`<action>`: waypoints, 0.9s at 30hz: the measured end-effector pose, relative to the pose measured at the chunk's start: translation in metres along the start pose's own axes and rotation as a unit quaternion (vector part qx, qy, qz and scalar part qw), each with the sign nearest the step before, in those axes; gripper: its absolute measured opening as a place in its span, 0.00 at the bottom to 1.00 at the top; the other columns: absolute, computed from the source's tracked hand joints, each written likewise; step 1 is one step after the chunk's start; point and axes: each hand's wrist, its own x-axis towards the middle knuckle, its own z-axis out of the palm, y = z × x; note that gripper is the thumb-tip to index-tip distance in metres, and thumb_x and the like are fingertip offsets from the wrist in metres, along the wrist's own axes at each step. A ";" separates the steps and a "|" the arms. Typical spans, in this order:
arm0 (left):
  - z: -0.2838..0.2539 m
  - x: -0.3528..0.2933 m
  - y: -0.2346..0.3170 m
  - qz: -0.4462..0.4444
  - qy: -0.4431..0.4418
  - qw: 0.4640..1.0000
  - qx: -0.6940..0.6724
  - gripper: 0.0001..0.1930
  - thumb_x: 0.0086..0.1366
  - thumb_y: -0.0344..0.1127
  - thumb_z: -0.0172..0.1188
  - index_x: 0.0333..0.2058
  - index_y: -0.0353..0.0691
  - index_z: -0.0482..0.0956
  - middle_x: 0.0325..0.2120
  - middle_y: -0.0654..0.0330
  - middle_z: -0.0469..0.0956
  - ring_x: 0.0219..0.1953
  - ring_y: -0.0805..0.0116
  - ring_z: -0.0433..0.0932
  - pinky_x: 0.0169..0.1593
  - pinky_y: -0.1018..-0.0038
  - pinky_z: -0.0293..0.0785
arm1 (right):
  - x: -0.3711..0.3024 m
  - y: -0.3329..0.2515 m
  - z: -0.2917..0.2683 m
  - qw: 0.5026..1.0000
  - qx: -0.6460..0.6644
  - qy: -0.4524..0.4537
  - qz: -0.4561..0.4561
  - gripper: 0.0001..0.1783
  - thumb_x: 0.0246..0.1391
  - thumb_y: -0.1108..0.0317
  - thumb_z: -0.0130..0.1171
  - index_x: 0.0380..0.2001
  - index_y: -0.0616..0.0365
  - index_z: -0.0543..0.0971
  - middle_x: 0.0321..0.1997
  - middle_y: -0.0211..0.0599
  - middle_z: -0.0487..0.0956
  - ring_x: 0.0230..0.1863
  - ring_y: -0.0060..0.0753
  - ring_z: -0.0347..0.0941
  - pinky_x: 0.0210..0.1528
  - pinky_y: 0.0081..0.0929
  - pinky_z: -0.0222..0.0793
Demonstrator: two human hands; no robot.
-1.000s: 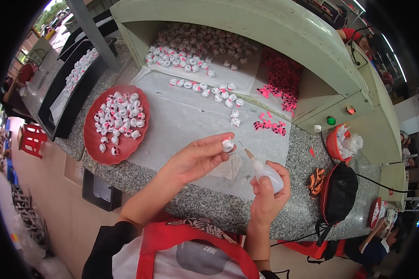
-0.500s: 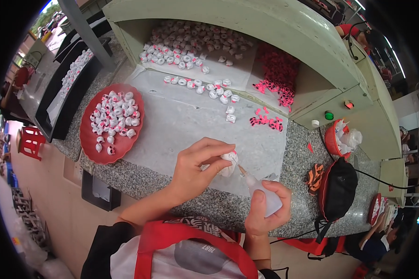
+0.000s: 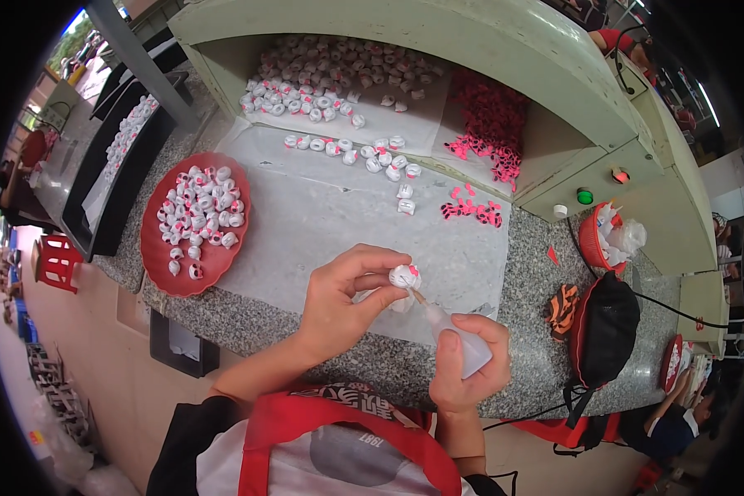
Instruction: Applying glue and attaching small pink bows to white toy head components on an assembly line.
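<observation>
Between the thumb and fingers of my left hand (image 3: 339, 302) is a small round white piece (image 3: 401, 277) with dark lines and a pink patch. My right hand (image 3: 471, 372) is wrapped round a translucent white squeeze bottle (image 3: 471, 343), tilted up to the left. Its thin nozzle (image 3: 419, 296) meets the lower right side of the piece; whether they touch I cannot tell. Beyond my hands, similar white pieces (image 3: 384, 155) lie in a loose row on the pale sheet (image 3: 306, 215). Small pink-and-black parts (image 3: 471, 213) are scattered to their right.
A red scalloped dish (image 3: 215, 271) with many white pieces stands on the left. Behind the sheet, an open green cabinet (image 3: 372, 25) holds more pieces and a pink heap (image 3: 492, 116). At right are a red basket (image 3: 589, 240), a black pouch (image 3: 608, 331) and an orange-black cloth (image 3: 562, 310).
The white piece has turned in my left fingers, so its pink patch faces up more. My right hand has brought the bottle slightly left, its nozzle closer to the piece. The view has shifted a little.
</observation>
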 end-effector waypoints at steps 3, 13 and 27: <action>-0.001 0.000 0.001 0.003 -0.005 1.000 -0.004 0.15 0.51 0.15 0.54 0.40 0.28 0.69 0.40 0.51 0.69 0.43 0.63 0.72 0.46 0.73 0.73 | 0.000 -0.003 0.000 1.000 0.002 -0.011 0.009 0.08 0.43 0.73 0.55 0.29 0.63 0.71 0.23 0.33 0.72 0.20 0.18 0.65 0.23 0.15 0.61; -0.003 -0.002 0.002 0.005 0.000 1.000 -0.023 0.15 0.51 0.14 0.53 0.39 0.27 0.70 0.41 0.50 0.69 0.44 0.63 0.71 0.47 0.72 0.72 | 0.004 -0.009 -0.004 0.999 -0.029 -0.005 -0.032 0.07 0.42 0.72 0.55 0.27 0.62 0.72 0.24 0.37 0.74 0.23 0.23 0.69 0.25 0.18 0.64; -0.007 0.002 0.003 -0.141 -0.005 0.978 -0.156 0.16 0.48 0.15 0.54 0.39 0.29 0.69 0.39 0.49 0.73 0.42 0.64 0.74 0.44 0.72 0.72 | 0.003 -0.006 -0.005 0.999 -0.031 -0.004 -0.043 0.08 0.42 0.71 0.55 0.27 0.64 0.72 0.24 0.37 0.74 0.23 0.24 0.69 0.26 0.18 0.65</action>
